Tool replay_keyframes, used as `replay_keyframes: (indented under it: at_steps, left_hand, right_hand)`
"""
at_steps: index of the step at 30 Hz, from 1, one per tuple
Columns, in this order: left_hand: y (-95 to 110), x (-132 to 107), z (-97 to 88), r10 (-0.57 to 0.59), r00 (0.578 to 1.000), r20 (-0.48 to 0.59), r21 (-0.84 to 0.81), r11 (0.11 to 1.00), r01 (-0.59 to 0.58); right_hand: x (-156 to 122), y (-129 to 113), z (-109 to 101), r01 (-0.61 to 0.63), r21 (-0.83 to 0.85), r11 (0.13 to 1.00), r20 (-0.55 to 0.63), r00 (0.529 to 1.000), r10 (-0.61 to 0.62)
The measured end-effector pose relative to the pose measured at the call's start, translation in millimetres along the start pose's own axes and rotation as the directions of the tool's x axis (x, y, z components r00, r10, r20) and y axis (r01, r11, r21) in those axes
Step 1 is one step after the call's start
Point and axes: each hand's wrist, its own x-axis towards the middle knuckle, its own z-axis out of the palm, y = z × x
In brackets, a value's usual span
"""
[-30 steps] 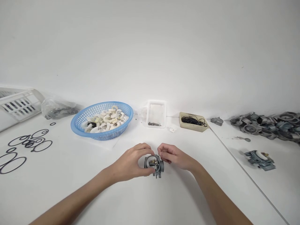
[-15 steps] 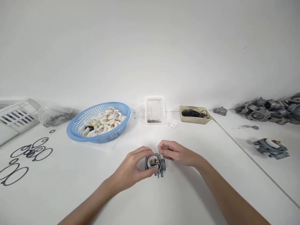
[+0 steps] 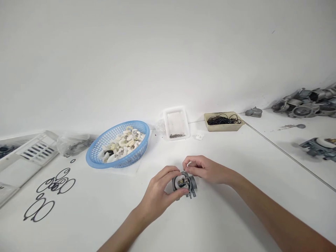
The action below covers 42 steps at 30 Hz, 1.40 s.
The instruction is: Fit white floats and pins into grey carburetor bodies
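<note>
A grey metal carburetor body (image 3: 193,182) lies on the white table with its open bowl side facing up. Inside it sit a white plastic float (image 3: 178,180) and small brass parts. My left hand (image 3: 160,185) is closed around the carburetor, thumb at the near rim and fingers at the far rim. At the far edge of the bowl, my right hand (image 3: 203,169) is closed in a pinch. A thin metal pin showed at those fingertips a moment ago; now the fingers mostly cover it.
Behind stand a blue basket (image 3: 90,162) of white floats, a white tray (image 3: 187,122) with small metal pins and a yellowish tray (image 3: 224,128) of black rubber rings. Loose rings (image 3: 43,211) lie left. More carburetors (image 3: 319,148) and a heap of metal bowls (image 3: 301,111) are right.
The view has turned and tilted, so the scene sits differently. Both hands stay at the carburetor. The pin, visible earlier between my right fingertips, is now largely hidden at the bowl's far edge.
</note>
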Motion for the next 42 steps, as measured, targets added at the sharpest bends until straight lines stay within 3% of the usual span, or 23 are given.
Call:
replay_keyframes:
  at_steps: [16, 42]
  left_hand:
    - [-0.7, -1.3, 0.3, 0.100, 0.995, -0.021, 0.141, 0.985, -0.096]
    - [0.7, -0.9, 0.9, 0.078, 0.997, -0.011, 0.135, 0.988, -0.076]
  right_hand:
    - [-2.3, -4.2, -2.4, 0.030, -0.042, 0.999, -0.029, 0.999, -0.031]
    - [-4.2, -6.6, -4.6, 0.029, -0.057, 0.998, -0.021, 0.999, -0.030]
